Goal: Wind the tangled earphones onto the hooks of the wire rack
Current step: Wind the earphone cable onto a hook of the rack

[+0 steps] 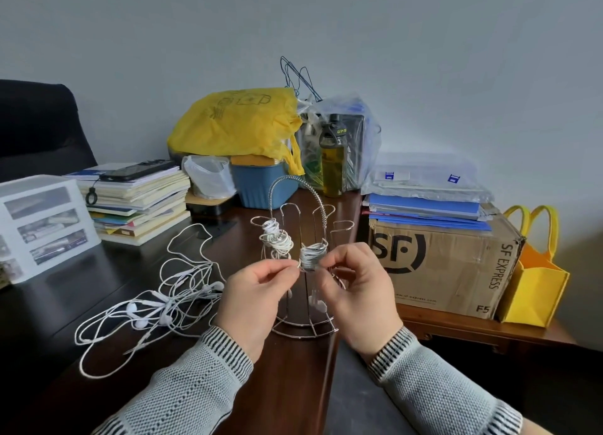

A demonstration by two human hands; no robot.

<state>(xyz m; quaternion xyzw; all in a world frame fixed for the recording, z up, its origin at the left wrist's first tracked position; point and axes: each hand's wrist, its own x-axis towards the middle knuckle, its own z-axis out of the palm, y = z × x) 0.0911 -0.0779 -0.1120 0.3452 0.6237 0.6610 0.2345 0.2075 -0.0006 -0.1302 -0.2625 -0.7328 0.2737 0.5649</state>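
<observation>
A chrome wire rack [305, 327] with several looped hooks stands near the right edge of the dark desk. White earphone cord is wound on a left hook [277, 239] and on a front hook [312, 255]. My left hand [253, 299] pinches the cord at the left of the front coil. My right hand [359, 289] pinches at the coil's right side with curled fingers. A tangled heap of white earphones [163, 301] lies on the desk to the left.
Stacked books with a phone [137, 203] and a white drawer unit [42, 226] sit at the left. A yellow bag [235, 124], blue tub [264, 186] and bottle [332, 160] stand behind the rack. An SF Express carton [440, 265] sits to the right.
</observation>
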